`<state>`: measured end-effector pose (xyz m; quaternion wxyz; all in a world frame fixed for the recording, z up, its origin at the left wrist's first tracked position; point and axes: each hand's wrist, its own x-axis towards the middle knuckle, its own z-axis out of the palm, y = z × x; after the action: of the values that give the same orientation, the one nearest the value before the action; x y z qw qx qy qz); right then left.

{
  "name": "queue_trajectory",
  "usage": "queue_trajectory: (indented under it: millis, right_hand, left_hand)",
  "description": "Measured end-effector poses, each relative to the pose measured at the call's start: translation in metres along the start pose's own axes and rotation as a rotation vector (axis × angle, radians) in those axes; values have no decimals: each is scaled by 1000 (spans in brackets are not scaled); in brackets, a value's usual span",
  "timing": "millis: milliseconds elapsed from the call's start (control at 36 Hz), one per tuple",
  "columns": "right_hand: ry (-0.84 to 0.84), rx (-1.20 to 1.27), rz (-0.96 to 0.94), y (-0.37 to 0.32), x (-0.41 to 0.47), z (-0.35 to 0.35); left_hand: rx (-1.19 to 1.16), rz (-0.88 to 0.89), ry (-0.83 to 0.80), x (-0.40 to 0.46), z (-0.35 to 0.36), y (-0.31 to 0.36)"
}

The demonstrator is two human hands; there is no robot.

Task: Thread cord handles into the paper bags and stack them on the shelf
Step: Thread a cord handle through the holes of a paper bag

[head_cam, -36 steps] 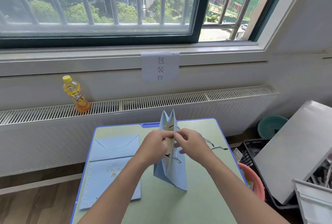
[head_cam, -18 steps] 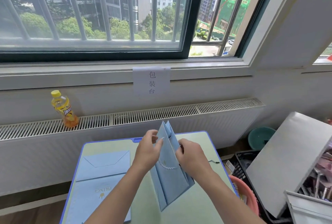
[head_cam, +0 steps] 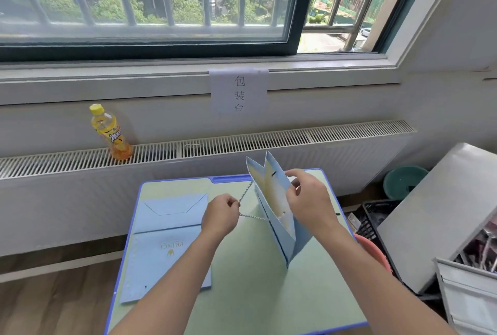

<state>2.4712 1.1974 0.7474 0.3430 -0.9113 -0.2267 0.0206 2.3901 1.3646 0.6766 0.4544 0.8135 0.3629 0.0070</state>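
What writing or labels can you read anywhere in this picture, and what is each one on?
"包装台": paper sign taped below the window sill.
"PRINC", partly hidden and upside down to the camera: flat blue bag on the table.
Yellow label on the drink bottle: too blurred to read.

The right hand (head_cam: pixel 306 200) hides the bag's (head_cam: pixel 282 216) three o'clock rim, and the surface's (head_cam: pixel 255 294) six o'clock edge is cut off.

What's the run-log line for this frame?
step: threading cord | left hand: pulling cord handle taut | right hand: gripping standing paper bag rim | flat bags: on table, untouched
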Motion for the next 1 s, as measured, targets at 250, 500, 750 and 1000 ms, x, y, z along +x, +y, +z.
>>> queue_trajectory:
  millis: [250, 500, 750, 1000]
  right_hand:
    - [-14, 40, -18, -7, -2, 12]
    - [-37, 129, -11, -9, -5, 18]
    - [-42, 189, 12, -1, -4, 14]
    - [-27, 215, 51, 8, -2, 9]
  left_hand:
    - [91, 411, 239, -26, 10, 1]
    - [-37, 657, 161, -59, 30, -10]
    - [115, 678, 216, -55, 34, -13]
    - [402, 542, 131, -42, 31, -19]
